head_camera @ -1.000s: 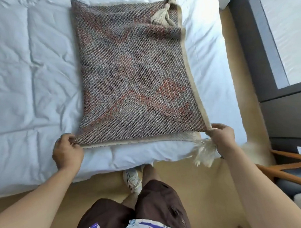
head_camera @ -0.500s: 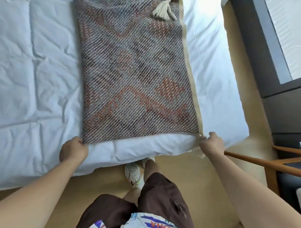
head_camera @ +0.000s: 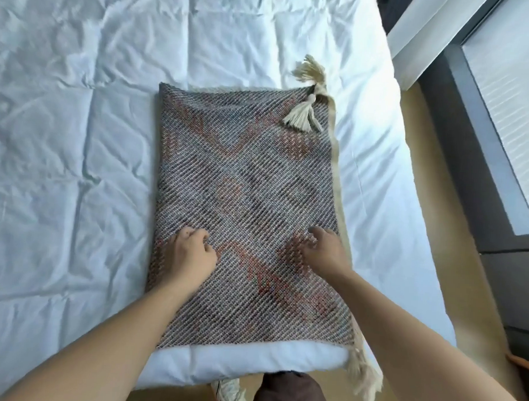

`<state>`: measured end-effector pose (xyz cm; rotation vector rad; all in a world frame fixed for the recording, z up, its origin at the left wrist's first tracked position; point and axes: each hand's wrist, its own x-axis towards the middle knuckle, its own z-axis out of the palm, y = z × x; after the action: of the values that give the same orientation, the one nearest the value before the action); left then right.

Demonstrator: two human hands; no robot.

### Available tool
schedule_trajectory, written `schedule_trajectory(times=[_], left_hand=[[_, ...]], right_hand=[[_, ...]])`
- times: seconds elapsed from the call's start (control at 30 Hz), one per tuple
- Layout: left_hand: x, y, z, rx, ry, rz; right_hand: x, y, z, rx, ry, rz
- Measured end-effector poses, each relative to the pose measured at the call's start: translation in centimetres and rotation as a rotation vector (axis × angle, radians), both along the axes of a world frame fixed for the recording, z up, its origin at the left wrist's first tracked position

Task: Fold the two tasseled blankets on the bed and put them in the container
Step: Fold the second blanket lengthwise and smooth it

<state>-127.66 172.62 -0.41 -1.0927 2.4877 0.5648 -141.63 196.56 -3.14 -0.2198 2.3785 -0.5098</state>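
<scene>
the folded tasseled blanket [head_camera: 248, 199] lies flat on the white bed [head_camera: 72, 163], toward the bed's right side, with its near edge just short of the mattress's near edge. its weave is grey with a reddish pattern, and a cream border runs along its right edge. one cream tassel [head_camera: 302, 113] lies on top of the blanket at the far right corner; a second tassel [head_camera: 311, 70] at the same corner lies on the sheet just beyond the blanket's far edge. a third tassel [head_camera: 363, 376] hangs off the near right corner, past the mattress edge.

the left hand [head_camera: 189, 251] rests on the blanket near its left edge, in the near half. its fingers are curled under, knuckles up; whether they bunch any fabric cannot be told. the right hand [head_camera: 324, 250] rests on the blanket near its right edge, level with the left hand. its fingers are bent and loosely spread, tips touching the weave; no fabric is seen pinched in this grip. both forearms reach in from the near edge of the view.

the bed sheet is wrinkled across the left and far areas. right of the bed is a tan floor [head_camera: 436, 236], then a dark window frame [head_camera: 468, 162]. at the near edge, below the mattress, a white shoe [head_camera: 228, 392] and a brown garment are partly visible.
</scene>
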Motion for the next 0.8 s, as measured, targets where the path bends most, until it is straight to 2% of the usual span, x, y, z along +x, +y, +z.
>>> schedule_trajectory(times=[0.2, 0.3, 0.37, 0.47, 0.57, 0.7, 0.8], left_hand=[[-14.4, -1.2, -2.4, 0.115, 0.041, -0.102], [-20.3, -3.4, -4.4, 0.107, 0.066, -0.108], [-23.4, -6.1, -5.5, 0.020, 0.118, -0.096], [-27.8, -12.0, -7.2, -0.142, 0.215, -0.073], [-32.2, -17.2, -8.6, -0.247, 0.187, -0.146], [-36.7, -19.4, -9.2, -0.178, 0.130, -0.256], [-37.1, -20.2, -9.4, -0.241, 0.198, -0.316]], right_hand=[[-14.8, -6.6, -2.4, -0.026, 0.193, 0.221], [-22.6, -8.9, -4.0, -0.070, 0.331, 0.068], [-27.4, -10.2, -4.8, -0.087, 0.433, -0.061], [-32.8, -12.1, -5.9, -0.098, 0.457, -0.098], [-35.4, -13.5, -7.8, -0.159, 0.478, -0.157], [-36.5, -14.1, -10.0, -0.274, 0.602, -0.305], [-37.9, -14.1, -9.4, -0.280, 0.631, -0.340]])
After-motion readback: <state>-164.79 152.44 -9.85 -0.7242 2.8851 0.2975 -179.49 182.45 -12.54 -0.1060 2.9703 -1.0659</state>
